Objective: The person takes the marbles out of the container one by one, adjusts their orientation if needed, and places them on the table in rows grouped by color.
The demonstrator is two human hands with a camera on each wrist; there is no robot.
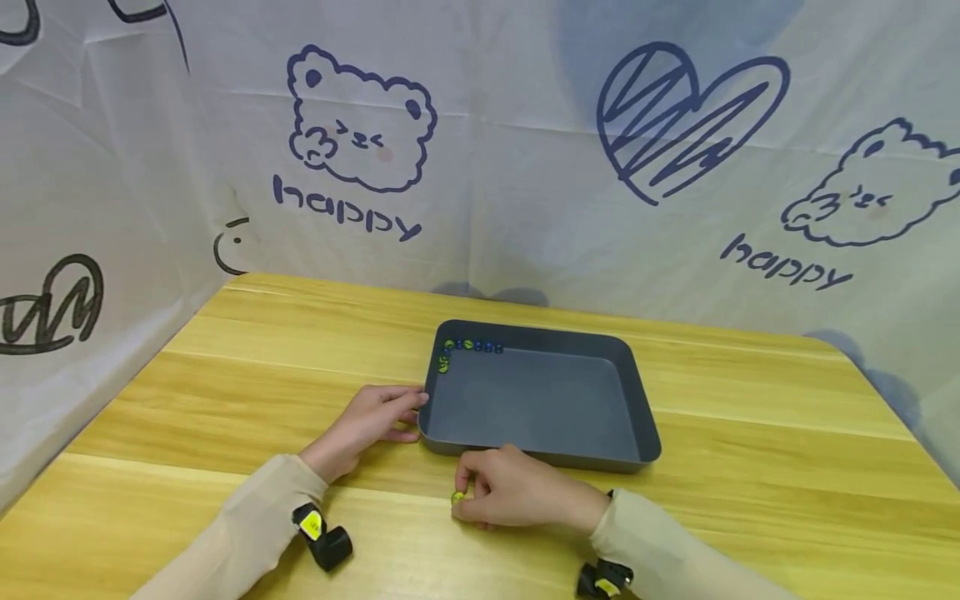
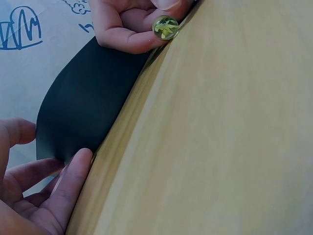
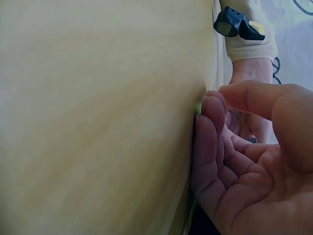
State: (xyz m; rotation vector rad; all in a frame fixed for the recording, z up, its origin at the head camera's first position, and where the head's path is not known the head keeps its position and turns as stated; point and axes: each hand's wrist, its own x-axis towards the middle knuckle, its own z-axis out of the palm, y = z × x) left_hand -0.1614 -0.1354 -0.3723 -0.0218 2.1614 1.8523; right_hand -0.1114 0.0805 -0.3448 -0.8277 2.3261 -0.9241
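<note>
A dark grey rectangular tray (image 1: 540, 400) lies on the wooden table. Against its left front corner rests my left hand (image 1: 375, 421), the fingertips touching the outer wall and the fingers loosely extended; the left wrist view shows these fingers (image 2: 73, 171) beside the tray wall (image 2: 88, 98). In front of the tray, my right hand (image 1: 517, 487) pinches a yellow-green glass marble (image 1: 457, 497) between thumb and index finger, low at the tabletop. The left wrist view shows this clear marble (image 2: 165, 27) at the fingertips. In the right wrist view, the right hand (image 3: 244, 161) mostly hides it.
Several blue marbles (image 1: 488, 347) and yellow-green marbles (image 1: 443, 367) line the tray's back left corner, along the back and left walls. Behind the wooden table (image 1: 750, 483) hangs a white cloth (image 1: 517, 192) with drawn bears and hearts.
</note>
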